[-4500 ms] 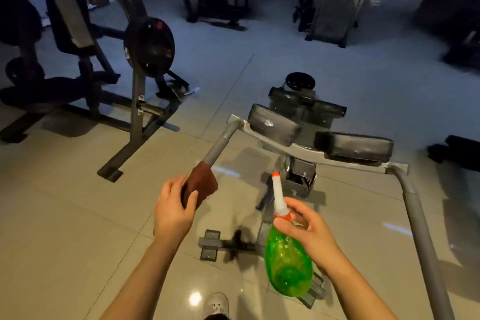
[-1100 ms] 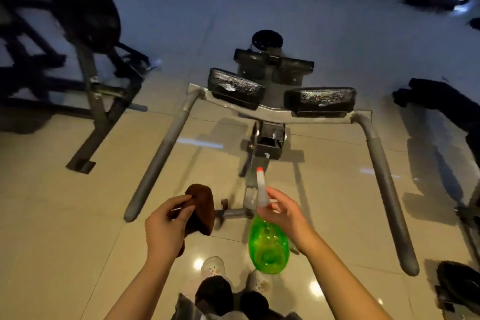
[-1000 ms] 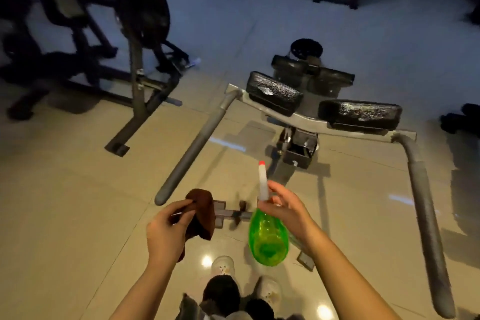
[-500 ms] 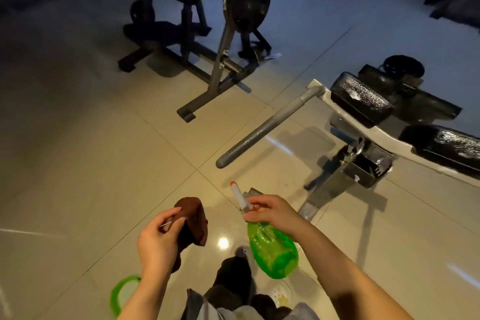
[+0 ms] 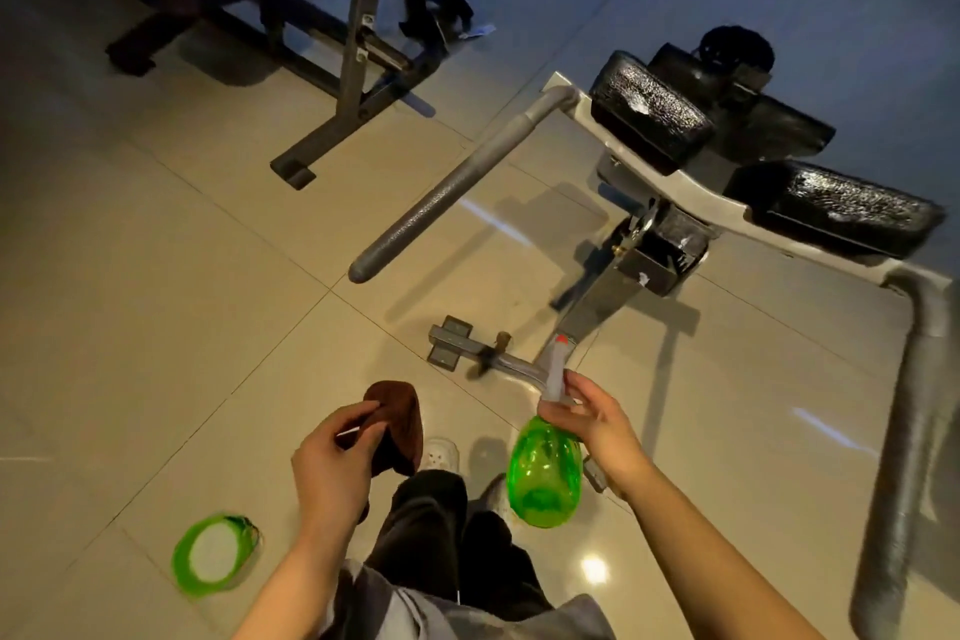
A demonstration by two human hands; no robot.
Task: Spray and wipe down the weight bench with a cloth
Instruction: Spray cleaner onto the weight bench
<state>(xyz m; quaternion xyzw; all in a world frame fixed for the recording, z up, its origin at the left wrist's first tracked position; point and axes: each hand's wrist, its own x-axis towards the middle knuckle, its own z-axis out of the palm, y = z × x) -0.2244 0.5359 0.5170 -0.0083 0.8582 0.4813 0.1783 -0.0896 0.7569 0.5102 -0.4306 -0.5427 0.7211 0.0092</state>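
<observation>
My left hand (image 5: 332, 463) grips a brown cloth (image 5: 397, 424) low in the middle of the view. My right hand (image 5: 597, 424) holds a green spray bottle (image 5: 545, 476) by its neck, the white nozzle with a red tip pointing up. The weight bench (image 5: 670, 182) stands ahead on the right. It has two black pads (image 5: 649, 112) on a pale cross frame, and a grey padded handle (image 5: 452, 192) reaches toward me on the left. Both hands are apart from the bench.
A green-rimmed round container (image 5: 215, 554) lies on the tiled floor at lower left. A dark plate-loaded machine (image 5: 358, 31) stands at the back left. The bench's second grey handle (image 5: 904, 457) runs down the right edge. My legs and shoes are below my hands.
The view has swung back toward the right, bringing more of the bench in. Both hands keep their holds; the right hand has lifted the bottle more upright. The green container now shows fully.
</observation>
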